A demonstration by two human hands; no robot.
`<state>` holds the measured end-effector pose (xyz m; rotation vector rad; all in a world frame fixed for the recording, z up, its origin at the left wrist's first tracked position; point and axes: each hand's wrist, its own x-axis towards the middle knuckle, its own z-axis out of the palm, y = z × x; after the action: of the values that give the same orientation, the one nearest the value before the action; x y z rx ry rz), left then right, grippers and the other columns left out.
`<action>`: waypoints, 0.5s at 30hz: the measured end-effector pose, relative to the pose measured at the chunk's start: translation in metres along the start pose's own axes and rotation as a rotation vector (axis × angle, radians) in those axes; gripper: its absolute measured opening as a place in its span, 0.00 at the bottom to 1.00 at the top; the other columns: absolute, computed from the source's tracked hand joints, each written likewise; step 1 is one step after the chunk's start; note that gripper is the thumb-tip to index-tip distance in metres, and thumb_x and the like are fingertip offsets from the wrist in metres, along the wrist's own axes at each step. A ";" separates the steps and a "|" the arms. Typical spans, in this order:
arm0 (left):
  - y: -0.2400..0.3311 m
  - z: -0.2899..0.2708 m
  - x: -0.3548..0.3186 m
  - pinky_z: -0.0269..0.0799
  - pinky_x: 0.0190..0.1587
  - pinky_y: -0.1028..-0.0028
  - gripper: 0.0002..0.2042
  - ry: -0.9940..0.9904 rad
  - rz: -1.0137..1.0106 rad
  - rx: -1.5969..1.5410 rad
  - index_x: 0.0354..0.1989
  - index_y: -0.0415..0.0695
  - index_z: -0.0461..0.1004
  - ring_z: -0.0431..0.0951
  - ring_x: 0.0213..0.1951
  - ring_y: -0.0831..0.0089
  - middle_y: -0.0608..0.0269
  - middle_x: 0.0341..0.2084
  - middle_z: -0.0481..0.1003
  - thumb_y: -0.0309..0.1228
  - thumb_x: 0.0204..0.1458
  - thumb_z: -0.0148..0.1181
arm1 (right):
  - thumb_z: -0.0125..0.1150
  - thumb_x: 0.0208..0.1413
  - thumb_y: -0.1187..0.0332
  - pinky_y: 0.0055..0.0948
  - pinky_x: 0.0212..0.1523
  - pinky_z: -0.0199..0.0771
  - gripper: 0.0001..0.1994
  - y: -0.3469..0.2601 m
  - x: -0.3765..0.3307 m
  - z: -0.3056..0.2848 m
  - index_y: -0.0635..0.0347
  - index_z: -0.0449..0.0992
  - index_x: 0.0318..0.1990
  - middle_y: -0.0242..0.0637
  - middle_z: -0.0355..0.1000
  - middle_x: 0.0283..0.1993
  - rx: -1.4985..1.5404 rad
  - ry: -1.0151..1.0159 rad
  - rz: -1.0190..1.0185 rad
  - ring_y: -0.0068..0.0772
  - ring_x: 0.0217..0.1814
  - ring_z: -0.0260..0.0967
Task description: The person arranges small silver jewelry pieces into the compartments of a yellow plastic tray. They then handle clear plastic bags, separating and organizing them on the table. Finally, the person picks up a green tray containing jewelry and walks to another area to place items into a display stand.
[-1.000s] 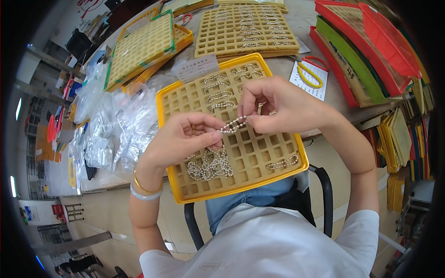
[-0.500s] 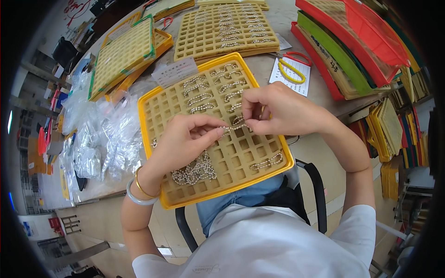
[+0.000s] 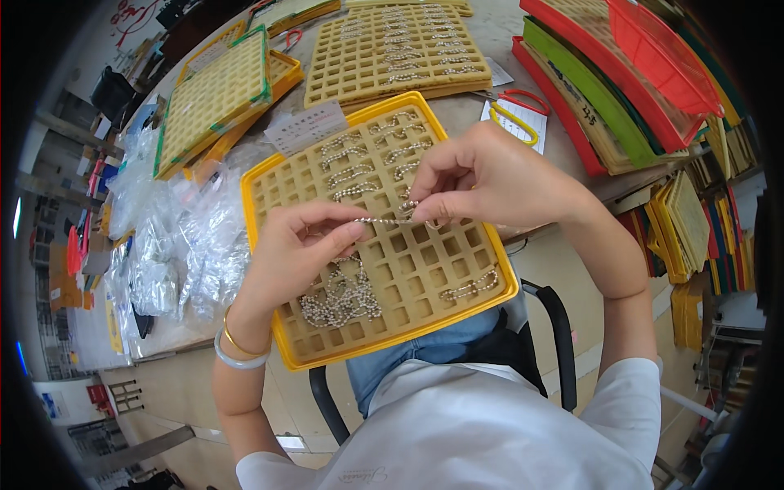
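Note:
A silver beaded chain [image 3: 387, 220] stretches between my two hands above a yellow-rimmed tray [image 3: 260, 214] of small square pockets. Its one end is pinched in my left hand [image 3: 304, 245]. My right hand [image 3: 478, 175] grips the other part between thumb and fingers, and a loop hangs below them. Folded lengths of similar chain lie in rows across the tray's far half, and one folded chain [image 3: 469, 286] is at the near right. Beside my left hand, a tangled heap of chain [image 3: 341, 300] rests on the pockets. The tray sits over my lap, against the table.
Behind stands another pocketed tray [image 3: 327, 69] with chains. Stacked trays [image 3: 214, 102] and clear plastic bags [image 3: 184, 237] occupy the left. Yellow-handled scissors [image 3: 514, 124] and red-handled ones lie on paper at the right, near red and green trays [image 3: 588, 102]. A black chair armrest [image 3: 559, 343] curves beside me.
Both hands have shifted left over the tray, and the chain is now drawn out straighter between them. My right hand has rolled slightly, and more of the chain heap shows.

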<state>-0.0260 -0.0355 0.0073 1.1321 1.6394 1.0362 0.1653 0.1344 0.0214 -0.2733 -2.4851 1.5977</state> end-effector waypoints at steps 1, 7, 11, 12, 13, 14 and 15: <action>-0.002 -0.002 -0.001 0.73 0.35 0.82 0.09 -0.008 -0.008 0.006 0.43 0.34 0.77 0.76 0.32 0.81 0.62 0.31 0.78 0.24 0.54 0.59 | 0.65 0.50 0.70 0.23 0.31 0.73 0.08 -0.001 0.000 0.000 0.67 0.78 0.32 0.37 0.76 0.24 0.005 0.008 -0.020 0.23 0.27 0.74; -0.006 -0.007 -0.007 0.73 0.35 0.82 0.09 0.063 -0.026 -0.016 0.42 0.35 0.77 0.75 0.30 0.81 0.62 0.29 0.78 0.24 0.55 0.59 | 0.63 0.51 0.69 0.23 0.32 0.74 0.09 -0.004 0.000 0.006 0.68 0.78 0.34 0.37 0.76 0.27 0.013 0.089 -0.153 0.23 0.29 0.74; -0.009 -0.008 -0.008 0.72 0.34 0.81 0.08 0.064 -0.013 -0.017 0.42 0.35 0.77 0.74 0.28 0.82 0.63 0.27 0.78 0.24 0.55 0.58 | 0.62 0.51 0.70 0.25 0.33 0.74 0.09 0.006 -0.002 0.006 0.67 0.77 0.37 0.39 0.76 0.27 -0.092 0.062 -0.138 0.28 0.29 0.74; -0.009 -0.008 -0.009 0.72 0.34 0.81 0.08 0.059 -0.008 -0.016 0.42 0.35 0.77 0.75 0.28 0.81 0.63 0.27 0.78 0.24 0.54 0.58 | 0.61 0.51 0.70 0.26 0.33 0.74 0.09 0.008 -0.003 0.004 0.66 0.77 0.37 0.39 0.76 0.27 -0.138 0.040 -0.127 0.30 0.29 0.75; -0.010 -0.008 -0.009 0.72 0.34 0.81 0.08 0.053 -0.003 -0.014 0.41 0.35 0.77 0.75 0.28 0.81 0.62 0.27 0.78 0.24 0.54 0.58 | 0.62 0.50 0.72 0.26 0.34 0.74 0.08 0.010 -0.005 0.002 0.65 0.77 0.37 0.38 0.76 0.29 -0.196 -0.011 -0.078 0.29 0.31 0.74; -0.009 -0.008 -0.010 0.73 0.34 0.81 0.08 0.048 0.003 -0.013 0.41 0.35 0.77 0.75 0.29 0.81 0.62 0.27 0.78 0.24 0.54 0.58 | 0.63 0.49 0.73 0.25 0.35 0.75 0.08 0.011 -0.007 -0.001 0.64 0.78 0.37 0.37 0.76 0.31 -0.253 -0.061 -0.028 0.29 0.33 0.74; -0.010 -0.008 -0.011 0.73 0.35 0.81 0.08 0.048 -0.003 -0.008 0.41 0.35 0.77 0.75 0.29 0.81 0.62 0.27 0.78 0.23 0.54 0.58 | 0.64 0.48 0.75 0.25 0.37 0.75 0.08 0.013 -0.009 -0.003 0.63 0.78 0.37 0.36 0.76 0.32 -0.309 -0.115 0.021 0.28 0.35 0.74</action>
<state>-0.0340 -0.0496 0.0028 1.1074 1.6730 1.0745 0.1758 0.1400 0.0106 -0.2545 -2.8244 1.2632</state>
